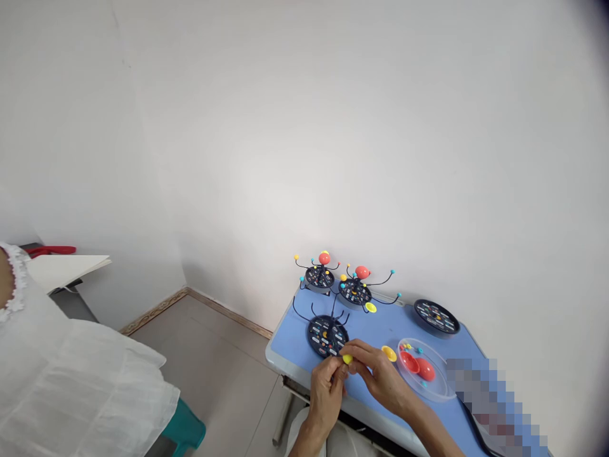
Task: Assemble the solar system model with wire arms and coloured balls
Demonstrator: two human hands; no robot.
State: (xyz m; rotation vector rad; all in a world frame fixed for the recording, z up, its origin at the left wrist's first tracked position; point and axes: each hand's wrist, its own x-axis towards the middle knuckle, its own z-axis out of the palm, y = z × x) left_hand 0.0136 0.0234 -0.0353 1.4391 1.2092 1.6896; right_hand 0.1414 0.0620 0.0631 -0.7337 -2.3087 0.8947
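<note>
Right by the desk's [295, 333] near edge, the right hand [380, 373] is pinching a smooth, rounded yellow piece [347, 359]. The left hand [324, 388] is curled up close beside it, can't tell on what. Just behind sits a round black base [326, 335], printed face up. Toward the right edge, a clear plastic bowl [446, 392] holds glossy red domes [425, 369].

On my feed the light is soft and fairly bright, palest across the middle of the wall [295, 146], greyer toward the left. Faint shadows fall on the worktop [368, 333]. The fingers [363, 353] and yellow piece [347, 359] look small but fairly sharp. My right corners darken, and blocky pixels (a mosaic patch) hide the lower right.
</note>
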